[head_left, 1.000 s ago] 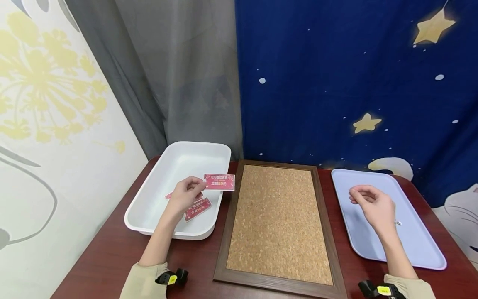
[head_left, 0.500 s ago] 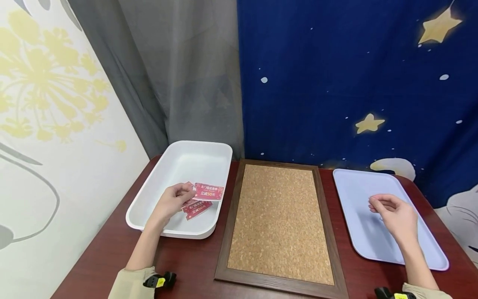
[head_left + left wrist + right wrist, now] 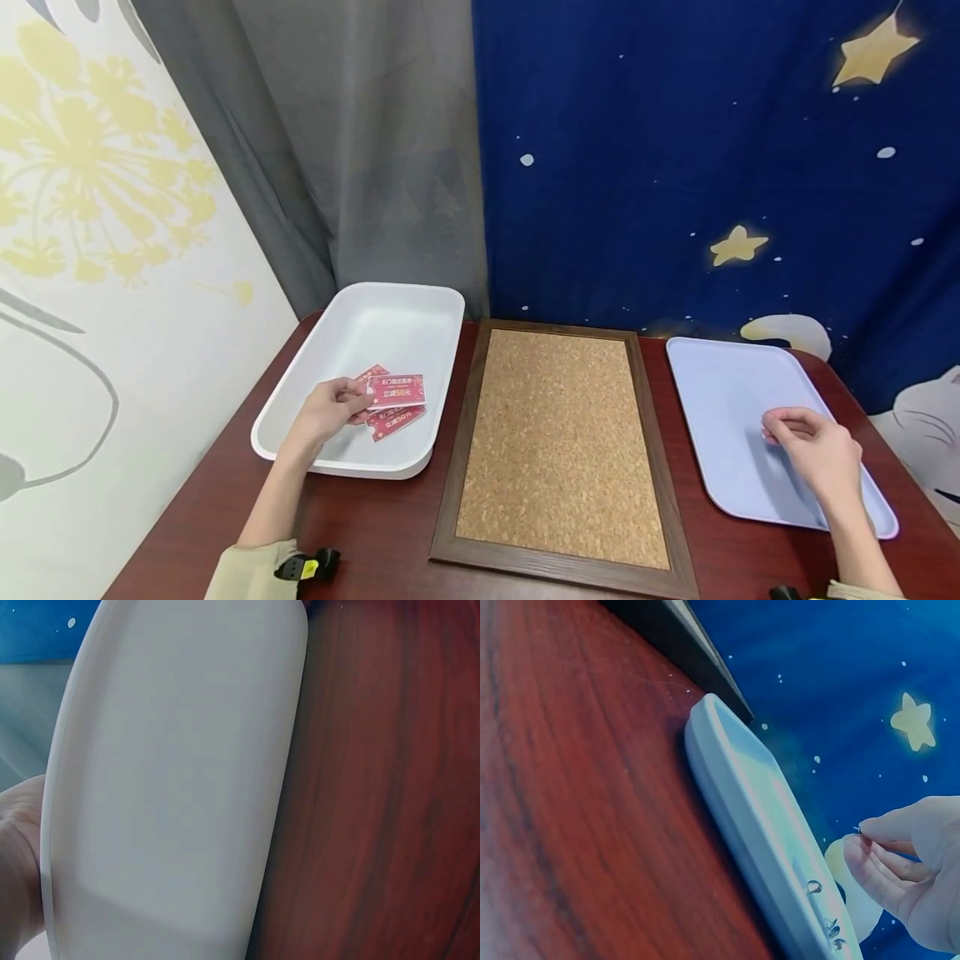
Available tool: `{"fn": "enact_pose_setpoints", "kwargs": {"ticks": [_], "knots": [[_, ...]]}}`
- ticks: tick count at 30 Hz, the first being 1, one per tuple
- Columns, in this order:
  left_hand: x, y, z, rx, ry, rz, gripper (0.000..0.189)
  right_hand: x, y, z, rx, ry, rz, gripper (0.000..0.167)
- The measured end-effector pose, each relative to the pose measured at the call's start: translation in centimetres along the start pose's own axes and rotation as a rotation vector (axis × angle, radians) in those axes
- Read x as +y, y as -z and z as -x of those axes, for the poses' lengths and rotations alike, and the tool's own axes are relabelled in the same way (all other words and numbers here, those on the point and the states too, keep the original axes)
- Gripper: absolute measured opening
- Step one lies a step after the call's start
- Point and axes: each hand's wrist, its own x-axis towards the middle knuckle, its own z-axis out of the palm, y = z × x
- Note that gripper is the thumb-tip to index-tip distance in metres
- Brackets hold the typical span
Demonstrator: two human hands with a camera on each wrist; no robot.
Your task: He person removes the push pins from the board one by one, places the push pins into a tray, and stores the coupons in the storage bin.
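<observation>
Over the white tub [image 3: 375, 333], my left hand [image 3: 327, 410] pinches a red coupon [image 3: 397, 391] by its left end. Beneath it in the tub lie more red coupons [image 3: 399, 423], partly covered by the held one and the fingers. Above the pale blue tray [image 3: 712, 392] is my right hand [image 3: 819, 450], thumb and fingertips together. In the right wrist view that hand [image 3: 919, 862] pinches a tiny pin [image 3: 857, 829]; only its thin point shows. Several small shiny clear pieces [image 3: 832, 928] lie in the tray. The left wrist view hides the coupons behind the tub wall [image 3: 180, 780].
A cork board [image 3: 558, 450] in a brown wooden frame lies between tub and tray on the dark red table [image 3: 382, 533]. Behind the table hang a grey curtain [image 3: 405, 167] and a blue starry curtain [image 3: 600, 208]. A patterned white wall [image 3: 150, 350] stands on the left.
The left hand has drawn the coupon left and down, from the tub's right rim to above the other coupons. My right hand has moved right and nearer over the tray.
</observation>
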Motion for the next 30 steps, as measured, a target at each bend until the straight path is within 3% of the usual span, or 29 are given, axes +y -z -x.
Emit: {"fn": "enact_pose_setpoints", "kwargs": {"ticks": [10,22,30], "knots": [[-0.5,0.2,0.1,0.011,0.053,-0.050,0.022,0.5,-0.8,0.2,-0.048,0.104,0.042,0.026],[-0.6,-0.1,0.2,0.035,0.083,-0.110,0.013,0.5,-1.3,0.6,-0.119,0.134,0.095,0.020],[-0.7,-0.2,0.1,0.044,0.122,-0.122,0.013,1.1,-1.6,0.7,-0.118,0.163,0.134,0.018]]}}
